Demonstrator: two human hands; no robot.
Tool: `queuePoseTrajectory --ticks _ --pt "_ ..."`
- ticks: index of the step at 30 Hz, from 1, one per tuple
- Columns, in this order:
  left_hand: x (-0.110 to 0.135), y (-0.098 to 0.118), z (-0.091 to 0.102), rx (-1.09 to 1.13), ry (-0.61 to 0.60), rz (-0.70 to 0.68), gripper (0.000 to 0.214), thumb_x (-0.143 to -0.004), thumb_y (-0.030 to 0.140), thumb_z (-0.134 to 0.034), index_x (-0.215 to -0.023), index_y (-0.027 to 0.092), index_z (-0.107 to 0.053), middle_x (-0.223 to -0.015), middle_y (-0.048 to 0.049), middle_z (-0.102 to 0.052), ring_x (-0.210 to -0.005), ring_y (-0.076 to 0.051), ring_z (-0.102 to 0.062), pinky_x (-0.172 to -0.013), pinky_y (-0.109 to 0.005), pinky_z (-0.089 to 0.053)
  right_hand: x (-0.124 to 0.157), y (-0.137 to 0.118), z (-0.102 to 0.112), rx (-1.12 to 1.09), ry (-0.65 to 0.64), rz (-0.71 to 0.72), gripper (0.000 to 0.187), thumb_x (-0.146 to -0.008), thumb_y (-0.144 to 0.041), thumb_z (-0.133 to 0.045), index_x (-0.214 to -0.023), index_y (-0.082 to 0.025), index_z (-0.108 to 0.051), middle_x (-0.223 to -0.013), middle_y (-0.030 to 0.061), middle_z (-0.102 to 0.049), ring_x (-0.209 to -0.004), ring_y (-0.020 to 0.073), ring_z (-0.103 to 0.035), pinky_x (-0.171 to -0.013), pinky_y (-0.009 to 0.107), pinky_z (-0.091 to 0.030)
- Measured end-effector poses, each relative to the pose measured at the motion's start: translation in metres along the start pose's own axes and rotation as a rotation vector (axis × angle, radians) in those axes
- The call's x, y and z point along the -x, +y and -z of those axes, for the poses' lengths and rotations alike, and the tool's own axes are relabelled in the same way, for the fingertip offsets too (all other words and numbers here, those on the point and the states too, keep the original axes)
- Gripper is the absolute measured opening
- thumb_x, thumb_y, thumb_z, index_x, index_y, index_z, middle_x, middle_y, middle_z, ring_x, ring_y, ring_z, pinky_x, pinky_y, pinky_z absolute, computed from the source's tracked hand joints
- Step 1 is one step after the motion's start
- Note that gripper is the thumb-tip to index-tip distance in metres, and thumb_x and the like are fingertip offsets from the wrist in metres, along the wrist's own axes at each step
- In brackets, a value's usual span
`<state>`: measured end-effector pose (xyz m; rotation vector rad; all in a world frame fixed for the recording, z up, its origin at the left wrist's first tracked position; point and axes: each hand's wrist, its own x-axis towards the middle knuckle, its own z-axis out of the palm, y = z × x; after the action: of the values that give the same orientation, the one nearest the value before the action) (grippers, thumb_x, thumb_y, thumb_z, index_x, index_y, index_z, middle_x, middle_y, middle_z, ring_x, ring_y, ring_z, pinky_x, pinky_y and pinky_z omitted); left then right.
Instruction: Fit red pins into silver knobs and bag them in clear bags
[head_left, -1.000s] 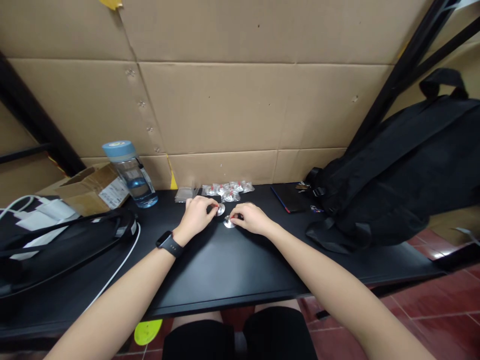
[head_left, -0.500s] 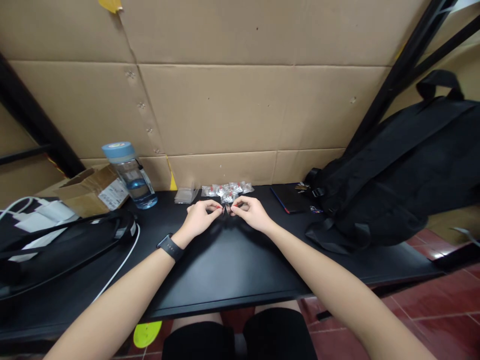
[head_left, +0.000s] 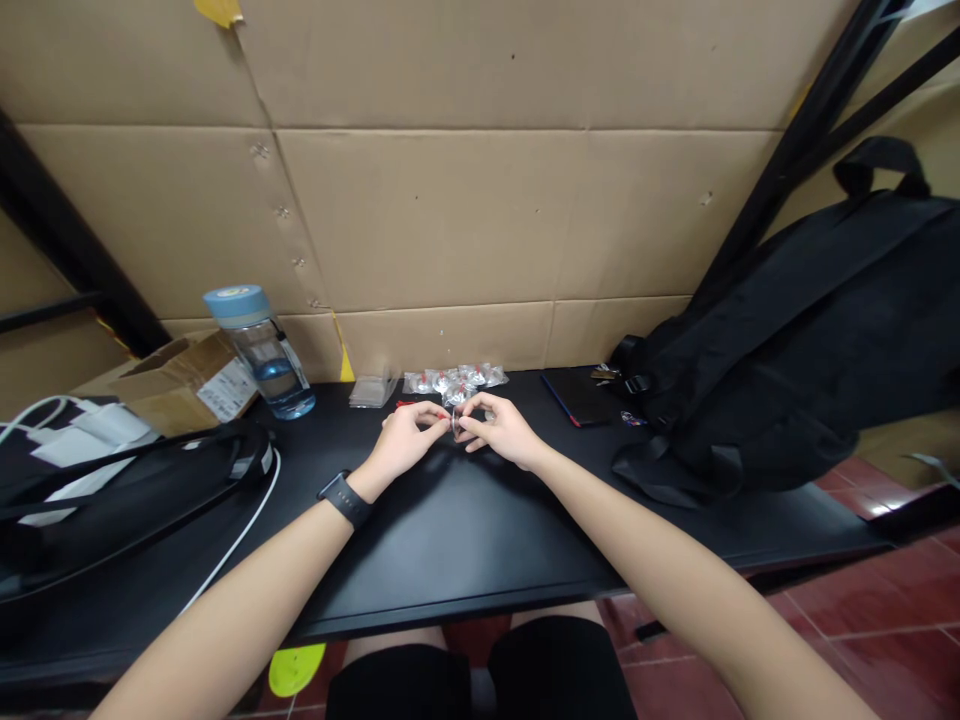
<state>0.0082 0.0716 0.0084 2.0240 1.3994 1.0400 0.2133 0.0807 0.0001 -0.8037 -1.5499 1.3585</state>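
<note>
My left hand (head_left: pixel 409 438), with a dark watch on its wrist, is closed in a pinch on the left side of a small clear plastic bag (head_left: pixel 455 424). My right hand (head_left: pixel 501 430) pinches the bag's other side between thumb and forefinger. The bag is small and partly covered by the fingers, so its contents cannot be made out. Just beyond the fingers lies a group of small filled clear packets (head_left: pixel 454 382) with red bits and shiny contents. A stack of flat clear bags (head_left: pixel 369 391) rests left of them. Something red (head_left: pixel 405 403) shows behind my left hand.
A blue-lidded water bottle (head_left: pixel 271 355) and an open cardboard box (head_left: pixel 184 380) stand at the left, near a black bag (head_left: pixel 142 500) with white chargers and a cable. A dark notebook (head_left: pixel 576 398) and a black backpack (head_left: pixel 795 330) are at the right. Cardboard (head_left: pixel 435 220) walls the back.
The small bag has turned to show more of its clear, shiny surface between my fingertips. My right hand's lower fingers have spread a little, and red now shows behind my left hand.
</note>
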Motion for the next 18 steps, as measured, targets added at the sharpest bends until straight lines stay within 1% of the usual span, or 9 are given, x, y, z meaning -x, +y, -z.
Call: queuePoseTrajectory --ticks 2,5,7,9,11,13,15,16,18 --pt "0.000 0.000 -0.001 0.001 0.002 -0.001 0.025 -0.085 0.049 -0.067 -0.091 0.026 -0.075 -0.093 -0.0021 -0.080 -0.093 -0.024 -0.076 -0.090 -0.036 -0.054 0.001 -0.001 0.000 -0.023 -0.003 0.007 0.039 -0.078 -0.045 -0.080 -0.104 -0.022 -0.062 -0.119 0.0080 -0.067 -0.072 0.0165 -0.076 -0.058 0.027 -0.064" --pt "0.000 -0.001 -0.002 0.008 -0.001 -0.009 0.023 -0.084 0.048 -0.068 -0.092 0.026 -0.074 -0.094 -0.0017 -0.080 -0.093 -0.023 -0.076 -0.091 -0.036 -0.054 0.000 -0.001 0.000 -0.018 -0.008 -0.007 0.046 -0.080 -0.043 -0.079 -0.119 -0.023 -0.065 -0.119 0.0085 -0.068 -0.075 0.0162 -0.076 -0.063 0.027 -0.064" --pt "0.000 -0.002 -0.002 0.025 -0.018 -0.012 0.023 -0.084 0.046 -0.069 -0.092 0.026 -0.074 -0.095 -0.0020 -0.080 -0.094 -0.023 -0.075 -0.092 -0.036 -0.054 0.000 -0.001 0.001 -0.009 -0.014 -0.027 0.048 -0.080 -0.044 -0.079 -0.119 -0.021 -0.068 -0.114 0.0091 -0.071 -0.078 0.0174 -0.076 -0.066 0.028 -0.064" --pt "0.000 -0.003 -0.001 0.042 -0.035 -0.010 0.022 -0.084 0.045 -0.068 -0.090 0.025 -0.074 -0.095 -0.0017 -0.080 -0.095 -0.023 -0.075 -0.092 -0.035 -0.054 0.000 -0.002 0.001 0.002 -0.020 -0.042 0.054 -0.075 -0.043 -0.084 -0.120 -0.018 -0.070 -0.105 0.0089 -0.074 -0.078 0.0184 -0.076 -0.067 0.029 -0.064" --pt "0.000 -0.003 -0.001 0.053 -0.050 -0.011 0.020 -0.084 0.044 -0.067 -0.088 0.025 -0.073 -0.094 -0.0010 -0.079 -0.095 -0.023 -0.075 -0.092 -0.034 -0.053 0.000 -0.003 0.002 0.022 -0.026 -0.046 0.063 -0.067 -0.040 -0.089 -0.121 -0.015 -0.070 -0.098 0.0077 -0.075 -0.071 0.0171 -0.074 -0.066 0.030 -0.062" --pt "-0.001 -0.003 -0.001 0.042 -0.065 -0.034 0.019 -0.085 0.044 -0.067 -0.089 0.026 -0.072 -0.096 -0.0004 -0.078 -0.096 -0.022 -0.073 -0.093 -0.034 -0.052 0.000 -0.004 0.002 0.055 -0.029 -0.043 0.067 -0.062 -0.037 -0.092 -0.121 -0.014 -0.070 -0.092 0.0061 -0.075 -0.064 0.0147 -0.070 -0.064 0.029 -0.060" --pt "-0.003 -0.004 0.000 0.000 -0.010 -0.056 0.021 -0.083 0.043 -0.069 -0.095 0.026 -0.070 -0.102 -0.0008 -0.077 -0.101 -0.022 -0.071 -0.096 -0.035 -0.050 0.000 -0.003 0.003 0.082 -0.019 -0.024 0.065 -0.062 -0.036 -0.091 -0.120 -0.014 -0.070 -0.094 0.0061 -0.075 -0.060 0.0130 -0.068 -0.062 0.028 -0.058" --pt "-0.004 -0.004 0.002 -0.030 0.057 -0.046 0.025 -0.081 0.042 -0.071 -0.100 0.026 -0.069 -0.106 -0.0015 -0.075 -0.103 -0.022 -0.070 -0.097 -0.035 -0.050 -0.001 -0.003 0.004 0.092 -0.009 -0.011 0.063 -0.063 -0.036 -0.090 -0.119 -0.015 -0.071 -0.096 0.0064 -0.075 -0.060 0.0125 -0.067 -0.061 0.028 -0.057" --pt "-0.008 -0.006 0.009 -0.111 0.248 0.033 0.035 -0.078 0.040 -0.073 -0.108 0.025 -0.063 -0.114 -0.0041 -0.072 -0.108 -0.023 -0.067 -0.098 -0.039 -0.048 -0.001 -0.001 0.006 0.112 0.006 0.000 0.060 -0.066 -0.035 -0.089 -0.121 -0.016 -0.071 -0.092 0.0054 -0.076 -0.058 0.0122 -0.066 -0.060 0.027 -0.056"
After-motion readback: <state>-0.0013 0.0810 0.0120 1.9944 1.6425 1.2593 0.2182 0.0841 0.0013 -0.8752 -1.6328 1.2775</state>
